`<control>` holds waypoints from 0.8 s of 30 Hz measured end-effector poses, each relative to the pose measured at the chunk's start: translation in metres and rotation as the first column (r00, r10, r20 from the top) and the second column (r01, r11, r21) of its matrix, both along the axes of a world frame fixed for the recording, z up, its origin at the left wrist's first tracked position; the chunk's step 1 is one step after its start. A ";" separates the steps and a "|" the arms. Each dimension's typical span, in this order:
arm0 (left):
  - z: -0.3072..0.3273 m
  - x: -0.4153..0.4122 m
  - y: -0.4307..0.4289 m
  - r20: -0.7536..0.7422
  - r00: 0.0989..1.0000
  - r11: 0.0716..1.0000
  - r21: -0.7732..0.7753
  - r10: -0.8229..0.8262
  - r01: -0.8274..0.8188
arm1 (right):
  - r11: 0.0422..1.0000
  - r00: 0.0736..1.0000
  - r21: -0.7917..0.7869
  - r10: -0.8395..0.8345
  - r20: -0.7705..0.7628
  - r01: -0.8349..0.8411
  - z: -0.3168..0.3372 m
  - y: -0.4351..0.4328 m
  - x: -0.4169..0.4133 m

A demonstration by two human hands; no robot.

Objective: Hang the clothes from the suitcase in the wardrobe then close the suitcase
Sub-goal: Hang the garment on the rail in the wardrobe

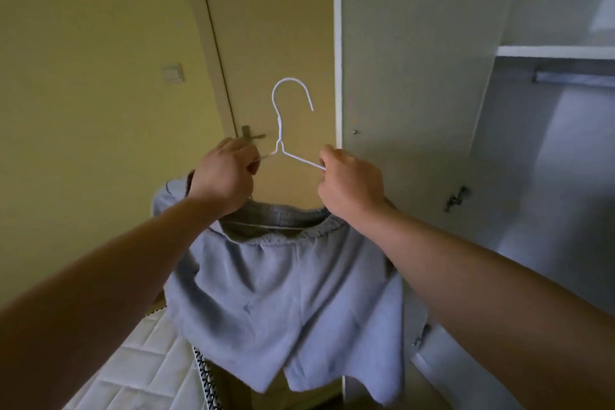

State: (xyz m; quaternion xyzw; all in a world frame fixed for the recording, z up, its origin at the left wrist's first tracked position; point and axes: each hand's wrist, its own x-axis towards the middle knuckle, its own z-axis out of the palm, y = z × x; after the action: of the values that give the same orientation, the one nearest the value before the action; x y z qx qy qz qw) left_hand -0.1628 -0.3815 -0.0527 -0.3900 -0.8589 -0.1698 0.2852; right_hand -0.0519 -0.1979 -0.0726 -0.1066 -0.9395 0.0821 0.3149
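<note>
Two hands hold a white wire hanger [280, 130] draped with grey-blue shorts [283, 293] before the open wardrobe [416, 76].

Fingers [248, 156] of the left hand [224, 176] pinch the hanger's left shoulder wire, and those of the right hand [349, 186] pinch the right one. The shorts hang below the hands, just left of the wardrobe door. Inside the wardrobe a white shelf [555, 51] sits over a metal rail [572, 76]. Behind are a yellowish room door [273, 27] and a light switch [172, 72]. Bottom left lies a quilted mattress [139, 369], beside what may be the suitcase [204, 373], only a zigzag-trimmed edge showing.
</note>
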 end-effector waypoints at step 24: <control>-0.043 0.238 0.454 0.878 -0.324 0.887 0.423 -0.352 0.185 | 0.649 0.713 -0.299 -0.662 0.232 0.700 -0.034 0.256 0.263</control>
State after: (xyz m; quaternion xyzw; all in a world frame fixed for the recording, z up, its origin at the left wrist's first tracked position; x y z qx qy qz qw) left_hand 0.0755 0.0726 -0.0954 -0.2772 -0.6201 -0.5145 -0.5234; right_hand 0.2116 0.0582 -0.1067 -0.5123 -0.8124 0.1257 0.2485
